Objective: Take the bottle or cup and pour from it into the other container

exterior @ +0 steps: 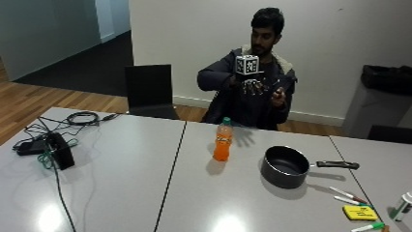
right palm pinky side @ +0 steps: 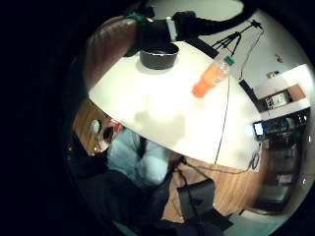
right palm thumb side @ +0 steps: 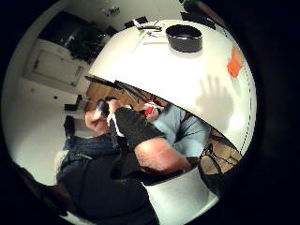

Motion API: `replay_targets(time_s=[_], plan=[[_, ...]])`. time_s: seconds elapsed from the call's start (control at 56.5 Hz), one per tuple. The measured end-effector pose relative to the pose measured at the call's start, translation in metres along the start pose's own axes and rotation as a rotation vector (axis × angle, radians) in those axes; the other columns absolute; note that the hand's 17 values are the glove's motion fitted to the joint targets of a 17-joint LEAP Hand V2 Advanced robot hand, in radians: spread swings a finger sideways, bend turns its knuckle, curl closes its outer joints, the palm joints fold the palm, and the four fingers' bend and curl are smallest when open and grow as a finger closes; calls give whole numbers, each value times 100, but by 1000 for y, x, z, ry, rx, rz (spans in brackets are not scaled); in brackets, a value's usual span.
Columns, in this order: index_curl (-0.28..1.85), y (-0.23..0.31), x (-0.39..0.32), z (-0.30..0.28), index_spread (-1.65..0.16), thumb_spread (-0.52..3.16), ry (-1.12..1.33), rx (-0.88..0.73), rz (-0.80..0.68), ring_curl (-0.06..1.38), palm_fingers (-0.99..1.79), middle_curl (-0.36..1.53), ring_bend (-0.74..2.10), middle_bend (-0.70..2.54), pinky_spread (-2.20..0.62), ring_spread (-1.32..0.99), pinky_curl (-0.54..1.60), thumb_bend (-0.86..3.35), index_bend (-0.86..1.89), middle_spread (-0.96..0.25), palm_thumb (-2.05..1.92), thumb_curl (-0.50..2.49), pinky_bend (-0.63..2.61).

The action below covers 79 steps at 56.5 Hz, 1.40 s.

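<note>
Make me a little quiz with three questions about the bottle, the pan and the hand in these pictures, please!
1. Where does the orange bottle stand?
A. inside the pan
B. upright on the table, beside the pan
C. on the floor

2. What colour is the pan?
A. black
B. red
C. yellow

3. What is the gloved right hand doing?
A. gripping the bottle
B. resting in the pan
C. raised in the air above the table, fingers spread, holding nothing

Answers:
1 B: the outside view shows the bottle standing on the table, apart from the pan.
2 A: the pan and its handle look black in every view.
3 C: the hand is up in front of the person's chest, and its spread-finger shadow falls on the table.
</note>
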State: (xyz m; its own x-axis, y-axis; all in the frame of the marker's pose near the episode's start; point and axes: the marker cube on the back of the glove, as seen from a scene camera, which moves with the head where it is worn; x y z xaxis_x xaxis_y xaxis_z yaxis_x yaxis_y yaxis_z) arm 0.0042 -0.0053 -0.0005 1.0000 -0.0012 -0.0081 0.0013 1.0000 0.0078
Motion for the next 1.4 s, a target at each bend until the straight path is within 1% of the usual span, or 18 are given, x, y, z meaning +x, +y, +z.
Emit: replay_targets(time_s=[0.106, 0.248, 0.354, 0.478, 0.602, 0.761, 0.832, 0.867, 0.956, 1.026, 1.08, 1.115, 1.133, 1.186, 1.203, 1.257, 1.345, 1.398], plan=[[14, -2, 1, 3, -28, 67, 8, 3, 9, 11, 51, 12, 26, 25, 25, 13, 18, 9, 17, 1, 22, 11, 47], [19, 5, -4, 7, -34, 87, -6, -6, 18, 15, 49, 18, 26, 24, 31, 17, 23, 4, 15, 1, 24, 17, 47], [21, -5, 4, 6, -36, 93, 5, 9, 3, 17, 48, 21, 25, 23, 32, 18, 25, 0, 15, 2, 25, 20, 47], [23, 8, -4, 4, -37, 97, 11, -11, 25, 19, 47, 24, 25, 21, 33, 19, 27, -2, 15, 2, 26, 23, 46], [24, -19, 20, -9, -37, 99, 49, -5, -5, 21, 46, 26, 24, 20, 34, 19, 29, -2, 14, 2, 26, 26, 46], [25, 8, 16, 0, -38, 100, 64, 1, 45, 22, 45, 28, 23, 20, 34, 20, 31, -3, 14, 2, 26, 28, 46], [25, -2, 36, -2, -38, 100, 66, 17, 55, 23, 44, 29, 23, 19, 34, 20, 31, -3, 14, 2, 25, 28, 46], [25, 3, 41, -2, -38, 100, 64, 13, 84, 23, 44, 30, 23, 20, 34, 20, 32, -3, 14, 2, 25, 28, 46], [25, 6, 62, -1, -38, 99, 85, 83, 300, 24, 41, 30, 22, 19, 35, 20, 33, -3, 13, 3, 25, 29, 48], [25, 17, 86, 0, -38, 98, 104, 63, 238, 24, 37, 31, 19, 19, 34, 20, 34, -3, 13, 4, 24, 30, 50], [25, 10, 106, 0, -37, 97, 99, 95, 320, 23, 32, 30, 18, 18, 35, 21, 35, -3, 13, 5, 24, 30, 53], [25, 8, 119, 0, -37, 96, 94, 102, 331, 23, 28, 30, 16, 18, 35, 21, 36, -3, 12, 6, 24, 30, 56], [24, 4, 127, 2, -37, 95, 95, 131, 356, 22, 24, 30, 15, 18, 35, 21, 36, -3, 12, 7, 25, 30, 58], [24, -16, 150, 7, -37, 94, 108, 301, 519, 21, 18, 30, 15, 17, 36, 22, 37, -3, 12, 10, 25, 31, 62], [24, -17, 157, 9, -36, 93, 105, 310, 524, 21, 17, 30, 16, 17, 36, 22, 38, -3, 12, 10, 25, 31, 63], [23, -7, 171, 13, -36, 92, 65, 205, 437, 20, 12, 29, 16, 17, 36, 23, 38, -3, 12, 12, 26, 32, 66], [23, -1, 200, 24, -34, 89, 18, 123, 387, 20, 6, 29, 18, 17, 36, 23, 39, -3, 12, 15, 27, 32, 70], [22, -4, 218, 32, -33, 88, -17, 123, 400, 20, 2, 29, 18, 18, 36, 24, 39, -3, 12, 16, 28, 33, 72]])
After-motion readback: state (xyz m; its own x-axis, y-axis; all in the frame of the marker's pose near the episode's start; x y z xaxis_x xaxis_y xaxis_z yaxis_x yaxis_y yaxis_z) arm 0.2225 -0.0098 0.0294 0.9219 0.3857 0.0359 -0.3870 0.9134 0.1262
